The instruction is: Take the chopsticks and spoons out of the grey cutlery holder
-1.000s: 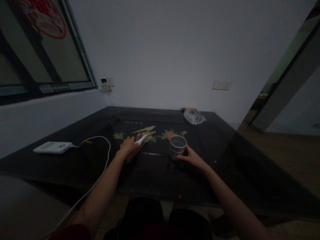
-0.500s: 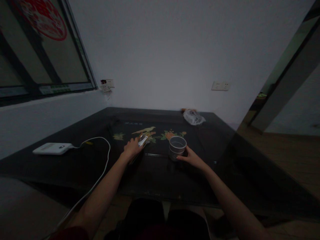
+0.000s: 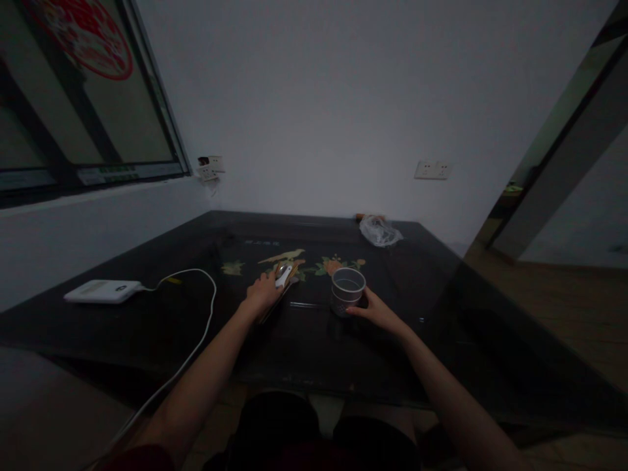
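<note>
My left hand (image 3: 262,293) rests on the dark glass table (image 3: 304,340), closed around a bundle of wooden chopsticks and a white spoon (image 3: 283,277), whose tips poke out past the fingers. My right hand (image 3: 375,309) grips the side of a round grey perforated holder cup (image 3: 347,290), which stands upright on the table just right of the left hand. Both forearms stretch forward from the bottom of the picture.
A white power bank (image 3: 102,290) with a white cable (image 3: 199,320) lies at the left. A crumpled clear plastic bag (image 3: 379,230) sits at the far edge by the wall. A window is at the left, a doorway at the right.
My left hand has shifted slightly right and away, bringing the utensils flatter and closer to the cup. The right hand and cup have stayed in place.
</note>
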Tool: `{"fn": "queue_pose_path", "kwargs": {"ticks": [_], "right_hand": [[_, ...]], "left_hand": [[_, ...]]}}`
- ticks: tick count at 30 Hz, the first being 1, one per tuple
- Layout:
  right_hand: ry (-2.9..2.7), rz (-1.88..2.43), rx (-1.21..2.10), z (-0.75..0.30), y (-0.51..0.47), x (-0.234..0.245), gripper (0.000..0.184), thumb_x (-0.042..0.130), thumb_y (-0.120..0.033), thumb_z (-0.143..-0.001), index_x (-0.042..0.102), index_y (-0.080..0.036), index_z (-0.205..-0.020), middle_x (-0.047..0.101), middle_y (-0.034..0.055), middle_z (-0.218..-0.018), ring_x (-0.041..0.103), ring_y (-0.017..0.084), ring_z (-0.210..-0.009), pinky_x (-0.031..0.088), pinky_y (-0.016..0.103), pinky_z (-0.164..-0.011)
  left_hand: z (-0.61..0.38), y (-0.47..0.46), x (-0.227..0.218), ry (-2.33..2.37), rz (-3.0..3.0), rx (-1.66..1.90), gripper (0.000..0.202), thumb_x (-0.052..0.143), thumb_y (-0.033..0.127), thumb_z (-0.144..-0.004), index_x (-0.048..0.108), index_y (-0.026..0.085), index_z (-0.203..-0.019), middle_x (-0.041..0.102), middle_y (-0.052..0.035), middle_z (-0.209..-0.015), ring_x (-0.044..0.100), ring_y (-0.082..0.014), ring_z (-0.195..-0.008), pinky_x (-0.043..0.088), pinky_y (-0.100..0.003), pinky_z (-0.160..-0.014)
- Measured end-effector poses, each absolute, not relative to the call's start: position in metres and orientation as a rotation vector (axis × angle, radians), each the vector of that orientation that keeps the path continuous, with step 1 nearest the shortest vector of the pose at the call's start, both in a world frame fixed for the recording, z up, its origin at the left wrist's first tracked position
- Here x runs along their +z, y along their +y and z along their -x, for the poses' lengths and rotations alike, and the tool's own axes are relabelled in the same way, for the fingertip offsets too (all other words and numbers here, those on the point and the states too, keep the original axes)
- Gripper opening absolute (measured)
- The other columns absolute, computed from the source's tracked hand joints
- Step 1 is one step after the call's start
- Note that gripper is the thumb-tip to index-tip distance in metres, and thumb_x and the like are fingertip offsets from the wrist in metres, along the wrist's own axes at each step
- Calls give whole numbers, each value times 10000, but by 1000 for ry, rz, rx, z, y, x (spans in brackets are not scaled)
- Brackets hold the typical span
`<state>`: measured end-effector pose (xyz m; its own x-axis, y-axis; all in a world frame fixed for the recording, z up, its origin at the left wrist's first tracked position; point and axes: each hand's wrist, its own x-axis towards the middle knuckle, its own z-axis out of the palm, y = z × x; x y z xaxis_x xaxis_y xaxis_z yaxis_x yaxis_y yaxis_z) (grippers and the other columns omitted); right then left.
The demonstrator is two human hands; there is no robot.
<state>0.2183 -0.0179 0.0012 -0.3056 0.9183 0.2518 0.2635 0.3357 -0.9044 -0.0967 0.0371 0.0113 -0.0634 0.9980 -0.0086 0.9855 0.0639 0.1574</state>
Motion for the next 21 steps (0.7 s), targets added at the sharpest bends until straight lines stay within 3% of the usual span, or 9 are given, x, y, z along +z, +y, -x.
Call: {"fn": "queue_pose_path", "kwargs": {"ticks": [17, 21], "right_hand": [[-1753, 1028, 1027, -219, -16, -3, 755, 772, -349, -630, 442, -192, -1291, 515, 119, -1320, 466, 253, -1234, 296, 427, -1082], [-1756, 1047, 1008, -219, -16, -3, 768, 777, -352, -624, 439, -185, -1293, 516, 126, -1318, 467, 261, -1233, 296, 431, -1082]], "left_hand": [[122, 49, 15, 2168, -2037, 193, 529, 405, 492, -843, 439, 174, -1265, 513, -172, -1215, 521, -331, -1120, 435, -414, -876], [123, 47, 20, 2178, -2076, 302, 454, 431, 399, -854, 470, 167, -1242, 520, -165, -1206, 527, -308, -1105, 424, -401, -900]]}}
